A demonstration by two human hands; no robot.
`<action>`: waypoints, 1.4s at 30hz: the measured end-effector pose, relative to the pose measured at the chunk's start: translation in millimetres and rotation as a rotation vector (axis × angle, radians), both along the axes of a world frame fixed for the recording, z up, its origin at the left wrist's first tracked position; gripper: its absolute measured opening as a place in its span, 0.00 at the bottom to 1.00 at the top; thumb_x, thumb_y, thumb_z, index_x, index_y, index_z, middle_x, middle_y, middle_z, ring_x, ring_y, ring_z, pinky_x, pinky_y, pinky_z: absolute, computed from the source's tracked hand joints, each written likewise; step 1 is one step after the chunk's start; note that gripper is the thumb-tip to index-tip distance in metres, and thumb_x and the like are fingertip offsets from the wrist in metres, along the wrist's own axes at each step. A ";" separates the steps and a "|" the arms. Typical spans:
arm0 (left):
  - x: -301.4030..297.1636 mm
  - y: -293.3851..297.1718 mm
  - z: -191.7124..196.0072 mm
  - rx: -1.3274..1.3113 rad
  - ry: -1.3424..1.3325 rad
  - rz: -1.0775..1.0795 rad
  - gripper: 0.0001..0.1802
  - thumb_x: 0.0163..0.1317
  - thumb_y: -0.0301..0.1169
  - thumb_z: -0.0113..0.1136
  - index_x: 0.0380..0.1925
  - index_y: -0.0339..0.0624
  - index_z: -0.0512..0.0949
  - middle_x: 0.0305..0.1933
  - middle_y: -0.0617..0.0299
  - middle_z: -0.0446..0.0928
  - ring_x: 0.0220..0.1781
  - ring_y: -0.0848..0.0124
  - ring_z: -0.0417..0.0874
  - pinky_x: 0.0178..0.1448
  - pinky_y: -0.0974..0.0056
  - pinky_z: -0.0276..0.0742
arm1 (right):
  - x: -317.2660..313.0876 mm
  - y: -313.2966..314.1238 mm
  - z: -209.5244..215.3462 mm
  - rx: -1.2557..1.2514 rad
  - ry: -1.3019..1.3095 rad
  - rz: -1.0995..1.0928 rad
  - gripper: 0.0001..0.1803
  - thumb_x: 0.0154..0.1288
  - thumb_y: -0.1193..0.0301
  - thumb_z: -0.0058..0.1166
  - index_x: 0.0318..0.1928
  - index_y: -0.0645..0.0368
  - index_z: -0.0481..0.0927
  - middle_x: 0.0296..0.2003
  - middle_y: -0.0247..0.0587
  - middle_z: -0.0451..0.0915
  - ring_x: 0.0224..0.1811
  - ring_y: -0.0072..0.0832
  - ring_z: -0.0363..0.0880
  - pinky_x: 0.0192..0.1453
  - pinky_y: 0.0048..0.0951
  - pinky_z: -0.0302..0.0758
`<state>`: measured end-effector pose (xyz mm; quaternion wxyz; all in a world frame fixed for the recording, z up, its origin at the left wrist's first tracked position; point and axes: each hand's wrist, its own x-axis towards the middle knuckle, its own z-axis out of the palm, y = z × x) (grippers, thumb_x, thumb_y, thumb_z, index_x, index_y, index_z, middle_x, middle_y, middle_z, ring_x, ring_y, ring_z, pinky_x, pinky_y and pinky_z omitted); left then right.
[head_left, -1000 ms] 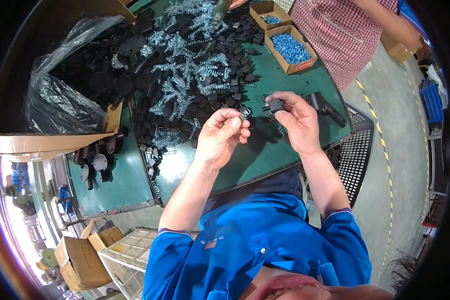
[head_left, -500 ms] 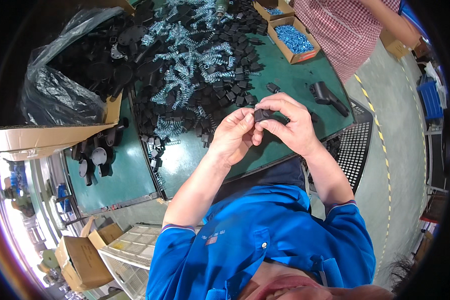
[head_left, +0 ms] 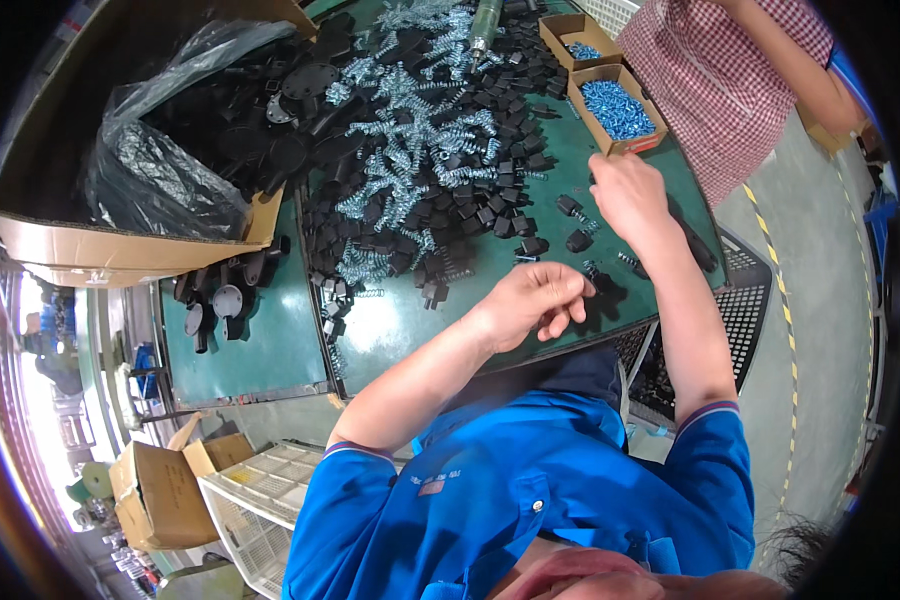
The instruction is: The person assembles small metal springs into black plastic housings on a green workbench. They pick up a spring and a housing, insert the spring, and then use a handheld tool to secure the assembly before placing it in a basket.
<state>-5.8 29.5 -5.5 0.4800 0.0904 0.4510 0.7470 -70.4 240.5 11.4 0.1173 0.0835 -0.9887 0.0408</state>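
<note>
**Near the screw box, the right hand reached out with nothing held**

Just beyond the right hand [head_left: 625,190], a small cardboard box of blue-silver screws [head_left: 617,108] sat at the far edge of the green table [head_left: 270,340]; the fingers stretched toward it, loosely spread, with nothing visibly gripped. Just on the near side of that hand, about 3 small black parts [head_left: 568,207] with short pins lay apart from the main heap, looking like pieces already put together, though that was only a judgement. The left hand [head_left: 535,300] hovered closer to the body, fingers curled inward; whether it pinched something small could not be told. Beyond the left hand, a wide heap of black plastic pieces [head_left: 470,190] mixed with silver springs [head_left: 410,140] remained unsorted, so most of the work looked undone. Farther to its left stood a big carton with a plastic bag [head_left: 155,180] of more black parts. Past the screw box stood another person in a checked apron [head_left: 720,80].
</note>
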 end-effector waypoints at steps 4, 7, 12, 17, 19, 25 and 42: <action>8.6 -10.1 13.0 -0.182 0.145 -0.064 0.17 0.71 0.37 0.57 0.48 0.32 0.77 0.33 0.60 0.81 0.24 0.80 0.77 0.26 0.75 0.71 | -13.7 3.7 -17.3 0.178 -0.196 -0.001 0.10 0.56 0.69 0.63 0.37 0.57 0.82 0.35 0.43 0.83 0.42 0.40 0.83 0.43 0.40 0.80; 12.1 -26.4 16.6 -0.249 0.158 -0.016 0.16 0.71 0.36 0.57 0.47 0.32 0.79 0.32 0.61 0.81 0.24 0.81 0.77 0.26 0.75 0.70 | -11.7 -3.6 -3.0 0.171 -0.223 0.019 0.10 0.54 0.69 0.64 0.36 0.57 0.81 0.34 0.42 0.82 0.42 0.39 0.83 0.43 0.40 0.80; 13.3 -28.2 29.4 -0.290 0.203 -0.028 0.13 0.71 0.34 0.57 0.47 0.35 0.80 0.31 0.63 0.81 0.25 0.81 0.76 0.28 0.75 0.71 | -35.9 -27.3 -2.8 0.079 0.086 0.192 0.05 0.59 0.73 0.53 0.33 0.54 0.83 0.33 0.38 0.81 0.41 0.35 0.83 0.43 0.37 0.79; 14.8 -34.9 26.2 -0.216 0.280 -0.073 0.11 0.71 0.32 0.58 0.46 0.35 0.80 0.32 0.63 0.81 0.25 0.82 0.74 0.28 0.74 0.70 | -60.3 -44.3 -23.1 0.073 0.091 0.327 0.04 0.58 0.73 0.52 0.32 0.56 0.81 0.35 0.38 0.79 0.44 0.35 0.80 0.46 0.37 0.79; 11.9 -43.7 23.5 -0.230 0.305 -0.081 0.11 0.70 0.32 0.59 0.46 0.35 0.80 0.32 0.64 0.81 0.24 0.82 0.74 0.28 0.74 0.70 | -60.5 -45.7 -25.6 0.068 0.067 0.314 0.04 0.58 0.74 0.51 0.32 0.57 0.80 0.35 0.39 0.79 0.45 0.37 0.80 0.48 0.39 0.79; -1.8 -68.6 22.7 -0.390 0.573 0.008 0.08 0.65 0.26 0.63 0.42 0.36 0.82 0.31 0.65 0.81 0.28 0.81 0.78 0.31 0.73 0.74 | -40.1 -31.5 5.1 -0.208 0.224 0.191 0.10 0.60 0.79 0.56 0.43 0.63 0.79 0.43 0.43 0.78 0.45 0.36 0.80 0.49 0.35 0.79; -109.8 -62.8 33.3 -0.842 1.860 0.354 0.06 0.52 0.23 0.66 0.31 0.42 0.82 0.31 0.58 0.78 0.36 0.57 0.82 0.40 0.57 0.79 | 113.1 -6.4 11.0 -1.178 0.017 0.178 0.17 0.64 0.79 0.59 0.53 0.67 0.79 0.46 0.43 0.78 0.43 0.27 0.80 0.48 0.24 0.77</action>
